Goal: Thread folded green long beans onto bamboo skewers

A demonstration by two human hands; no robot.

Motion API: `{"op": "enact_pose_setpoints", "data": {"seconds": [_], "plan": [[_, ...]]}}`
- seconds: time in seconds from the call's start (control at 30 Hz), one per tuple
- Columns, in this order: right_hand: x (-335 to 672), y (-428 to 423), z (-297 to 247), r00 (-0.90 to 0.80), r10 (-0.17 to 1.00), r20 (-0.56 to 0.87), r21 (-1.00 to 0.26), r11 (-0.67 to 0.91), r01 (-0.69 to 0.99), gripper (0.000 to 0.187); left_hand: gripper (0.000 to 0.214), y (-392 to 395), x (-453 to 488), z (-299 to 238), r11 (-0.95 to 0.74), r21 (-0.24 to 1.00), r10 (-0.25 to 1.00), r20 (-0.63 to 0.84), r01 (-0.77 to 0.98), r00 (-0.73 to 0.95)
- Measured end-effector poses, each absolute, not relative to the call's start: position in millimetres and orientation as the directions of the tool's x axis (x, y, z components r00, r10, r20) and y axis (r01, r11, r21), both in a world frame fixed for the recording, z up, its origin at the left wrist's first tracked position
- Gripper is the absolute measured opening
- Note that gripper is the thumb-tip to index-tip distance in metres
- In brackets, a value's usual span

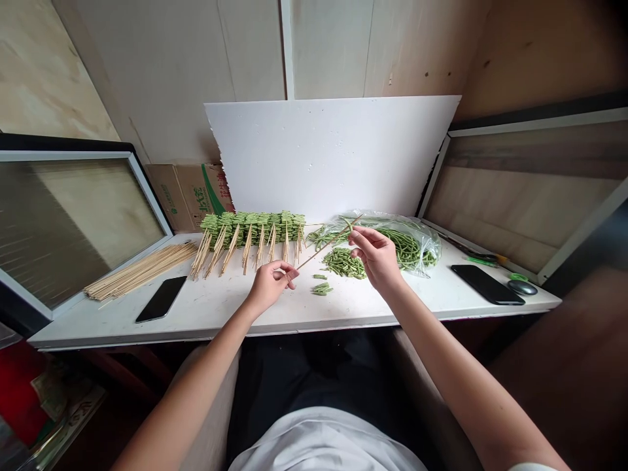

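Observation:
My left hand (273, 284) is closed on the lower end of a thin wooden skewer (321, 250), which slants up to the right. Near its upper end, my right hand (377, 254) pinches a short piece of green bean (349, 224) at the skewer; whether the tip pierces it I cannot tell. Below the hands lie a few loose cut bean pieces (321, 288). A pile of cut beans (342, 263) sits just left of my right hand. Behind my left hand stand stacked bundles of bean skewers (255, 226), their bare stick ends pointing toward me.
Bare skewers (142, 269) lie at the left beside a phone (161, 299). Long beans fill a clear plastic bag (424, 247) at the right. Farther right are another black phone (485, 284) and a mouse (522, 287). A white board (333, 157) stands along the back.

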State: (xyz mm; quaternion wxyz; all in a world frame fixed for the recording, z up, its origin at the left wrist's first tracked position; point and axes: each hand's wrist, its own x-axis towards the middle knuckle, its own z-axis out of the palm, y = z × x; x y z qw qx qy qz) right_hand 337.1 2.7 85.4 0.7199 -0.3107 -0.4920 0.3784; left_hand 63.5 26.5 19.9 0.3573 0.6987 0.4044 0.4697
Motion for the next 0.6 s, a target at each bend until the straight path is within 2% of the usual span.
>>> {"op": "enact_pose_setpoints", "data": {"seconds": [0.3, 0.6], "plan": [[331, -13, 90, 0.292, 0.753, 0.59, -0.788, 0.615, 0.008, 0.034, 0.033, 28, 67, 12, -0.481, 0.861, 0.867, 0.44, 0.166, 0.232], [332, -13, 89, 0.242, 0.724, 0.646, -0.749, 0.663, 0.016, 0.025, 0.03, 25, 68, 12, -0.464, 0.868, 0.86, 0.393, 0.176, 0.326]]}}
